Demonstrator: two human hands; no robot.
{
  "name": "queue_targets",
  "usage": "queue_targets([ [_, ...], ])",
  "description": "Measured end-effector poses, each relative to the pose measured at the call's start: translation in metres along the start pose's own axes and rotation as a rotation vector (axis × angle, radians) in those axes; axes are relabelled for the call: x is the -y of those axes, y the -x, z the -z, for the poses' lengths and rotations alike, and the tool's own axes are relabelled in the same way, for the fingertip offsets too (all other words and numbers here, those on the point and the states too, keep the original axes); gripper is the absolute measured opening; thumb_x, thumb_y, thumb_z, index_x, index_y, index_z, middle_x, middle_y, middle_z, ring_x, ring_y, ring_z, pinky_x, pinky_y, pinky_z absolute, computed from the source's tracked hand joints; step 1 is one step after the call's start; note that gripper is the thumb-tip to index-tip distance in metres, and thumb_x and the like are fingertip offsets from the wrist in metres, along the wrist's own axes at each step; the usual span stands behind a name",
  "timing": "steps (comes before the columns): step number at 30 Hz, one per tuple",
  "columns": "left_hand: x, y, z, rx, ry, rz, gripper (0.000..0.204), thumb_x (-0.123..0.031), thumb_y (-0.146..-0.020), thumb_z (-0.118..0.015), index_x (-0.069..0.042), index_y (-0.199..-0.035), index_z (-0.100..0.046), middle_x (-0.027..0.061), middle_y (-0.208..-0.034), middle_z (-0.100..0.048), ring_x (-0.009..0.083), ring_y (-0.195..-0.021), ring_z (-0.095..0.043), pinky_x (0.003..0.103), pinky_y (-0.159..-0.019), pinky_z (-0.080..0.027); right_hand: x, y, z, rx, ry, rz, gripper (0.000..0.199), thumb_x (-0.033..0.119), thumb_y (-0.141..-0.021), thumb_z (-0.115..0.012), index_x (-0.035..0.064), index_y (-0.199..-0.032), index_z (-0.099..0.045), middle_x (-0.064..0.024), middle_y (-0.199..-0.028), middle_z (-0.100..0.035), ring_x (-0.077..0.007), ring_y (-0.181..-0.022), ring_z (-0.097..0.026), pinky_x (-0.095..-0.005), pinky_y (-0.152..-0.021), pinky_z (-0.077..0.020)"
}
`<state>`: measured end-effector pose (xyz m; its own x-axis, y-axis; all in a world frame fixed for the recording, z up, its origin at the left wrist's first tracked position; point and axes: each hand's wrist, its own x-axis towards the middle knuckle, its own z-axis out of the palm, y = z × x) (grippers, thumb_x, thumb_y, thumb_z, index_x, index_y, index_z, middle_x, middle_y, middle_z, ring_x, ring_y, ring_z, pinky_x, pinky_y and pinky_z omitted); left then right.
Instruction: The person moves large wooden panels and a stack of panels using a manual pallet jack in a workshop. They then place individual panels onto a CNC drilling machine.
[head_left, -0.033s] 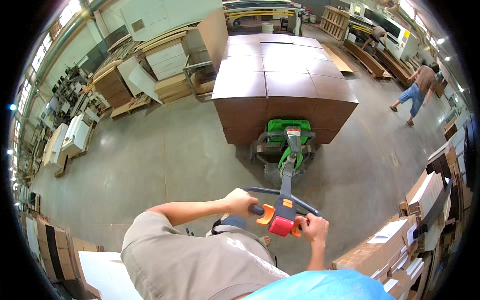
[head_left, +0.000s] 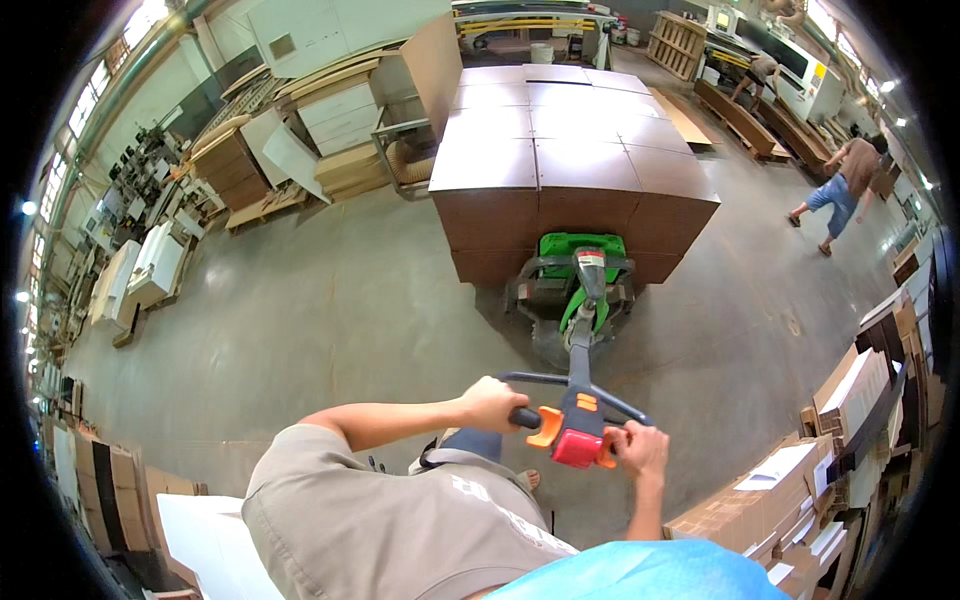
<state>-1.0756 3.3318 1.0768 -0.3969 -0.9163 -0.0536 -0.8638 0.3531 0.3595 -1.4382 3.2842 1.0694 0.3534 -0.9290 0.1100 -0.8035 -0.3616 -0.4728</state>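
My left hand is closed around the left grip of a pallet truck's handle, which has orange levers and a red end. At the handle's right side, my right hand is curled around the other grip, partly hidden by its own fingers. From there the dark shaft runs forward to the green and black pallet truck. Beyond it stands a wide load of dark brown panels in several blocks, right against the truck. The forks are hidden under the load.
Stacked boards and an upright panel stand left of the load. White boards lie farther left. Cardboard packs line the near right. One person is at the right; another bends over long brown boards.
The handle and both hands have shifted slightly to the right. The whole view has moved a little, and the load and truck appear marginally farther right.
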Motion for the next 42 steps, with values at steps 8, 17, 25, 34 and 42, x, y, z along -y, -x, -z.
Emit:
queue_targets([
  [8,-0.089,-0.031,-0.089,-0.084,0.096,0.069,0.028,-0.037,-0.076,-0.079,-0.012,-0.089,-0.072,0.0149,-0.075,-0.073,0.0374,-0.074,-0.074,0.051,-0.069,-0.058,-0.129,0.009,-0.004,-0.082,-0.014,0.200,0.085,0.085,-0.095,-0.044,0.0072,-0.064,-0.060,-0.0151,-0.057,-0.059,-0.0411,-0.059,-0.064,-0.0489,-0.055,-0.0466],
  [17,-0.051,-0.099,-0.229,-0.191,0.068,0.087,0.025,-0.032,-0.076,-0.077,-0.011,-0.089,-0.072,0.0162,-0.075,-0.074,0.0376,-0.071,-0.074,0.051,-0.066,-0.058,-0.260,-0.035,-0.125,-0.103,-0.065,0.332,0.085,0.084,-0.097,-0.040,0.0068,-0.070,-0.064,-0.0159,-0.062,-0.063,-0.0413,-0.064,-0.066,-0.0488,-0.057,-0.0479],
  [25,0.015,-0.177,-0.358,-0.242,-0.044,0.015,0.027,-0.035,-0.074,-0.078,-0.012,-0.088,-0.072,0.0162,-0.074,-0.073,0.0379,-0.071,-0.073,0.051,-0.066,-0.058,-0.366,-0.071,-0.249,-0.161,-0.089,0.304,0.086,0.084,-0.098,-0.037,0.0053,-0.067,-0.056,-0.0195,-0.061,-0.058,-0.0450,-0.065,-0.063,-0.0522,-0.057,-0.0452],
  [34,0.128,-0.218,-0.433,-0.153,-0.208,0.021,0.028,-0.034,-0.072,-0.082,-0.018,-0.092,-0.072,0.0125,-0.075,-0.071,0.0375,-0.072,-0.071,0.050,-0.065,-0.057,-0.406,-0.100,-0.395,-0.104,-0.059,0.198,0.074,0.077,-0.099,-0.045,0.0130,-0.077,-0.076,-0.0158,-0.072,-0.071,-0.0398,-0.072,-0.072,-0.0509,-0.064,-0.0554],
  [42,0.194,-0.228,-0.503,-0.268,-0.407,0.065,0.017,-0.020,-0.075,-0.079,-0.013,-0.080,-0.064,0.0114,-0.072,-0.066,0.0363,-0.077,-0.068,0.049,-0.075,-0.053,-0.420,-0.109,-0.488,-0.072,-0.140,0.268,0.084,0.083,-0.098,-0.038,0.0111,-0.088,-0.079,-0.0201,-0.075,-0.074,-0.0404,-0.074,-0.075,-0.0524,-0.067,-0.0576],
])
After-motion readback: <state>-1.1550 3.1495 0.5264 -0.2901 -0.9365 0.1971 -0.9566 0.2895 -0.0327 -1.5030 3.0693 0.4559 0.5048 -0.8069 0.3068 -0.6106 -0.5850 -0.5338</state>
